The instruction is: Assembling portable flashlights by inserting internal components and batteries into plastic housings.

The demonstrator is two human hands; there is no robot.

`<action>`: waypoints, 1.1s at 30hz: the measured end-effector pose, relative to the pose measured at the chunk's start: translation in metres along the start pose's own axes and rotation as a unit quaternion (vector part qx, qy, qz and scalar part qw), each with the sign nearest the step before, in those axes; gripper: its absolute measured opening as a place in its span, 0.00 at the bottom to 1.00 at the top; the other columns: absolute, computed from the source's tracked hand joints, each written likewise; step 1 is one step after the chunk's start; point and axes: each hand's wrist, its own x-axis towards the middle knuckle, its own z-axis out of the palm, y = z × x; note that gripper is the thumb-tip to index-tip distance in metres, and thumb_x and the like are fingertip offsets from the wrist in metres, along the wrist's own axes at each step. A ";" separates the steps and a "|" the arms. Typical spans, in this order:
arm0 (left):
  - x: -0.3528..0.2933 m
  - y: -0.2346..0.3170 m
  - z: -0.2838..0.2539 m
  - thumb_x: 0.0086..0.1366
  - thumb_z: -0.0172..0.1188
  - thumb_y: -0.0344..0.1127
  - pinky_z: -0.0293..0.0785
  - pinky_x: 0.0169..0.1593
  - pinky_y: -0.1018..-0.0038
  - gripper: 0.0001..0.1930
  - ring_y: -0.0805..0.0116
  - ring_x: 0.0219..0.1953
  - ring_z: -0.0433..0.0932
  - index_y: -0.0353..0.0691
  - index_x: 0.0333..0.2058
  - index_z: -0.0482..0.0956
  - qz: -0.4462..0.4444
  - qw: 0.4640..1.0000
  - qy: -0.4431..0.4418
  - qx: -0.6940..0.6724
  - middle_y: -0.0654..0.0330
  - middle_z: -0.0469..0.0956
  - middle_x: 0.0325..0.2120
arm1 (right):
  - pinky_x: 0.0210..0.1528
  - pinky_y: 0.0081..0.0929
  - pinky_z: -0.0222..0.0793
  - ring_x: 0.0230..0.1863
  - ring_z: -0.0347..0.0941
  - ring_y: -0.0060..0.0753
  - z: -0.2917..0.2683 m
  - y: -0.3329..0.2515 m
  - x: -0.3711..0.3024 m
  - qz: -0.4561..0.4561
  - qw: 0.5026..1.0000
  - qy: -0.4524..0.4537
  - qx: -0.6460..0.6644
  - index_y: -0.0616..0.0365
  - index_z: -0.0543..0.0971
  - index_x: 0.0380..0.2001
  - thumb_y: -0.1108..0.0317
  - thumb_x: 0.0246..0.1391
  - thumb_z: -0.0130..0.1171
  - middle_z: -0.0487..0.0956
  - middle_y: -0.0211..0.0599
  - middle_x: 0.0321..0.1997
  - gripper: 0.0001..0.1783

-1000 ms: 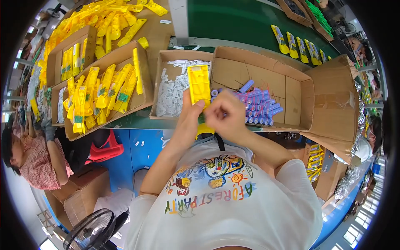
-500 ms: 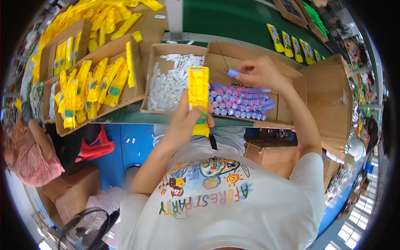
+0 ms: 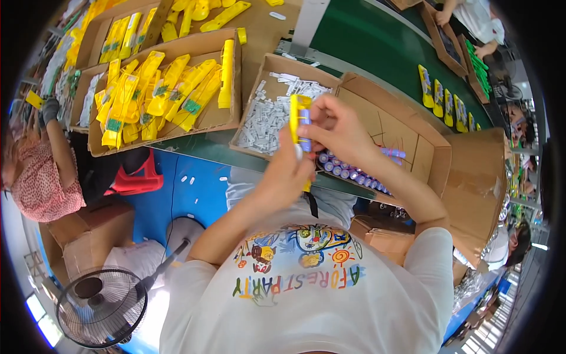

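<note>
My left hand (image 3: 282, 180) is closed around a long yellow plastic casing (image 3: 293, 106), held upright above the boxes. A purple cylindrical battery (image 3: 305, 118) lies along the casing's right side, pinched by the fingers of my right hand (image 3: 342, 130). My hands hide the casing's lower part, so I cannot tell how deep the battery sits. Below my right wrist, several more purple batteries (image 3: 354, 174) with red wires are stacked in a cardboard box (image 3: 433, 159). Small white plastic pieces (image 3: 259, 124) fill the box just left of my hands.
A cardboard box (image 3: 218, 124) of yellow casings with green circuit boards stands left. Yellow units (image 3: 439, 97) line the green surface at right. A co-worker's gloved hand (image 3: 50, 109) is far left; another person (image 3: 474, 20) works top right. A fan (image 3: 103, 307) stands lower left.
My right hand has moved left from over the battery box and brought a battery to the casing. My left hand has turned the casing. The whole view has shifted and tilted.
</note>
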 end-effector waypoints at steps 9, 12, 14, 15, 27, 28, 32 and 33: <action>-0.020 -0.005 -0.043 0.64 0.39 0.28 0.77 0.31 0.68 0.19 0.67 0.27 0.73 0.42 0.53 0.51 0.080 0.950 0.148 -0.263 0.54 0.68 0.37 | 0.39 0.34 0.71 0.40 0.74 0.37 -0.017 0.025 0.110 -0.281 0.787 -0.154 -0.528 0.55 0.78 0.31 0.73 0.42 0.63 0.76 0.34 0.35 0.09; -0.025 -0.007 -0.039 0.64 0.39 0.28 0.77 0.31 0.68 0.20 0.66 0.28 0.74 0.42 0.54 0.51 0.069 0.951 0.136 -0.270 0.53 0.69 0.37 | 0.41 0.36 0.71 0.42 0.73 0.41 -0.022 0.023 0.105 -0.284 0.784 -0.146 -0.533 0.54 0.79 0.32 0.73 0.42 0.62 0.77 0.36 0.36 0.09; -0.027 -0.008 -0.034 0.64 0.40 0.28 0.77 0.31 0.68 0.21 0.66 0.27 0.74 0.42 0.56 0.51 0.044 0.956 0.129 -0.259 0.53 0.70 0.37 | 0.41 0.36 0.71 0.42 0.74 0.41 -0.023 0.027 0.107 -0.291 0.787 -0.117 -0.531 0.54 0.79 0.32 0.73 0.43 0.62 0.77 0.36 0.37 0.09; -0.028 -0.007 -0.032 0.64 0.40 0.28 0.77 0.30 0.68 0.22 0.66 0.27 0.74 0.42 0.56 0.52 0.039 0.955 0.127 -0.265 0.53 0.70 0.37 | 0.41 0.36 0.71 0.42 0.74 0.41 -0.022 0.033 0.113 -0.341 0.777 -0.123 -0.515 0.54 0.79 0.32 0.73 0.43 0.61 0.77 0.36 0.36 0.09; -0.033 -0.019 -0.028 0.64 0.42 0.29 0.76 0.32 0.70 0.21 0.66 0.27 0.75 0.42 0.56 0.53 0.050 0.957 0.114 -0.261 0.52 0.71 0.37 | 0.41 0.30 0.70 0.39 0.74 0.40 -0.029 0.012 0.104 -0.246 0.802 -0.170 -0.517 0.59 0.79 0.30 0.73 0.41 0.63 0.78 0.39 0.33 0.09; -0.032 -0.020 -0.029 0.64 0.42 0.29 0.76 0.32 0.70 0.21 0.66 0.27 0.75 0.42 0.56 0.53 0.053 0.956 0.117 -0.263 0.52 0.71 0.37 | 0.39 0.29 0.70 0.37 0.74 0.39 -0.030 0.012 0.100 -0.265 0.832 -0.136 -0.467 0.60 0.79 0.29 0.73 0.41 0.63 0.78 0.39 0.31 0.08; -0.031 -0.017 -0.031 0.63 0.41 0.30 0.74 0.44 0.68 0.22 0.60 0.39 0.77 0.41 0.57 0.55 0.031 0.952 0.077 -0.296 0.48 0.71 0.47 | 0.34 0.28 0.71 0.31 0.75 0.38 -0.034 0.010 0.087 -0.186 0.927 -0.081 -0.315 0.61 0.78 0.29 0.73 0.42 0.62 0.78 0.40 0.29 0.07; -0.030 -0.014 -0.032 0.64 0.42 0.31 0.73 0.48 0.69 0.22 0.58 0.44 0.77 0.40 0.57 0.55 0.027 0.944 0.070 -0.322 0.46 0.70 0.50 | 0.32 0.28 0.71 0.30 0.75 0.38 -0.035 0.010 0.085 -0.220 0.903 -0.032 -0.369 0.61 0.78 0.29 0.73 0.42 0.62 0.78 0.40 0.29 0.07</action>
